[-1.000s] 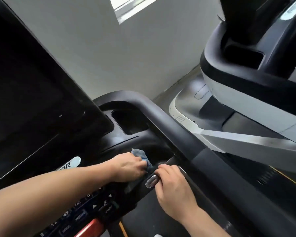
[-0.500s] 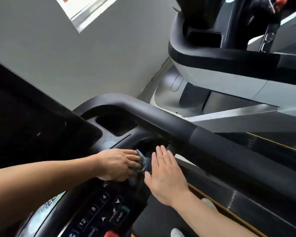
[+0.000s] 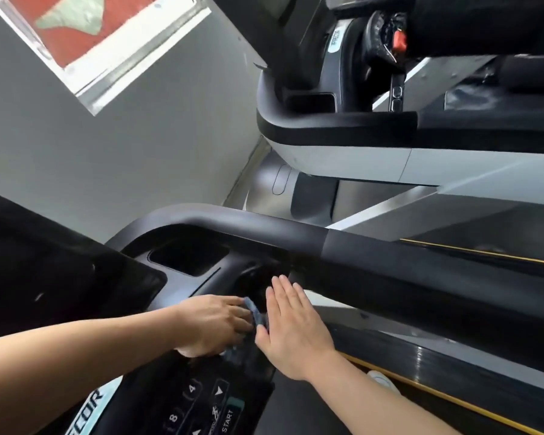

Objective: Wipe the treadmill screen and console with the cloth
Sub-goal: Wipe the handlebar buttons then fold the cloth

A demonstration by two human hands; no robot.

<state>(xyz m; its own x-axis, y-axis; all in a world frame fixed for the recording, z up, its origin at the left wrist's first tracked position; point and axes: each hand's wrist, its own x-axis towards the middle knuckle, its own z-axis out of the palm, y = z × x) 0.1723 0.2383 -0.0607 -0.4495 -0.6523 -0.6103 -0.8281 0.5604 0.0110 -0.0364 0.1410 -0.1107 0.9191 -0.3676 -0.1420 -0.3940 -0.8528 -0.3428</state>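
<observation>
The black treadmill console [image 3: 182, 277] fills the lower left, with the dark screen [image 3: 44, 277] at far left and a keypad [image 3: 201, 403] near the bottom. My left hand [image 3: 214, 324] holds a small blue-grey cloth [image 3: 256, 313] against the console's right side, above the keypad. Only a strip of the cloth shows between my hands. My right hand [image 3: 292, 328] lies flat with straight fingers on the console's right edge, just right of the cloth and touching it.
A thick black handrail [image 3: 374, 249] runs from the console toward the right. A second treadmill [image 3: 343, 130] stands beyond it at upper right. A grey wall [image 3: 123, 136] with a window is behind. The belt edge with a yellow stripe [image 3: 453, 400] is at lower right.
The view has tilted up and left. My right hand went from curled on the console edge to flat with straight fingers. My left hand and the cloth stayed on the console's right side.
</observation>
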